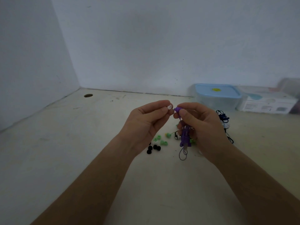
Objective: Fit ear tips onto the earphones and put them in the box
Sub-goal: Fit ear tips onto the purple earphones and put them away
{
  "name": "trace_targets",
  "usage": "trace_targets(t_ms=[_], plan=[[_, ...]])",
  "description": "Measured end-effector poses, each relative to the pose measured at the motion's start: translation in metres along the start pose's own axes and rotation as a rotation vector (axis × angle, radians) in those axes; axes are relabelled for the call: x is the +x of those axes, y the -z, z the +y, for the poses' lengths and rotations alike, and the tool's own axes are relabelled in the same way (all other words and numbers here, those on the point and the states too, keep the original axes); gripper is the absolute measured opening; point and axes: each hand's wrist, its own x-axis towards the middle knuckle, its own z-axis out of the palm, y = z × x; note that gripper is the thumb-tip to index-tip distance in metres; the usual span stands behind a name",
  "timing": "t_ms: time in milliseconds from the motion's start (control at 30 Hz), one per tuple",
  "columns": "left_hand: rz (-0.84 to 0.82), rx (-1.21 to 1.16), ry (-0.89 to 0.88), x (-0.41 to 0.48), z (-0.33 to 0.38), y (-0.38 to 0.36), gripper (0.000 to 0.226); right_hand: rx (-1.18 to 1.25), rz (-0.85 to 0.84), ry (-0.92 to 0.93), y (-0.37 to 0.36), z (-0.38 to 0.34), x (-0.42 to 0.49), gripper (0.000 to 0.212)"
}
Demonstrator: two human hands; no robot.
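No text can be read; the print on the white carton (267, 105) at right is blurred.

So: white round silicone ear tip (169, 108) at the left fingertips (163, 103), purple rounded plastic earbud (177, 109) at the right fingertips (183, 113), purple bundled cable (185, 138) under them. Below the fingers, mint-green round rubber tips (158, 137) and black round tips (155, 147); beyond them, a pale blue plastic lid (206, 88) with a yellow dot (216, 89).

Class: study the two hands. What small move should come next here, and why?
Probably push the white ear tip, pinched in the left hand, across onto the purple earphone that the right hand grips. The two sit almost nose to nose, and the tip does not look seated yet.
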Motion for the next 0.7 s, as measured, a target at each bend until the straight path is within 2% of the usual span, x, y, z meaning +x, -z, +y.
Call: trace_targets(t_ms=[167, 467, 700], plan=[[-0.022, 0.038, -0.013, -0.0022, 0.0, -0.0002, 0.018, 0.007, 0.002, 0.009, 0.0006, -0.0038, -0.0008, 0.022], [-0.042, 0.101, -0.045, -0.0023, -0.002, -0.0017, 0.026, -0.001, -0.001, 0.025, 0.0001, -0.0038, -0.0011, 0.017], [-0.047, 0.14, -0.057, -0.0028, -0.0019, -0.0012, 0.021, -0.047, 0.004, 0.017, 0.0031, -0.0067, -0.0006, 0.025]])
